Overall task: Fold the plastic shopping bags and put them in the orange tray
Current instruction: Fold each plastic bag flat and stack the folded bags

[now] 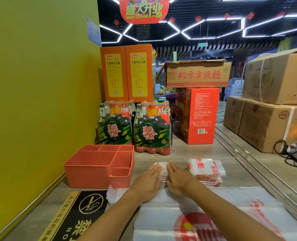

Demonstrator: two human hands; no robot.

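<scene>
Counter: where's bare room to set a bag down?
Bare wood lies between the beer packs and the hands, and between the bag stack and the metal rail. The orange tray looks empty. Near side is crowded: both hands press a folded bag, flat bags below.

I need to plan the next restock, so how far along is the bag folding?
Early. The orange tray looks empty in every compartment visible. A folded stack already lies right of the hands. The left hand and right hand press flat on a partly folded bag. Unfolded bags remain spread nearest the camera.
</scene>
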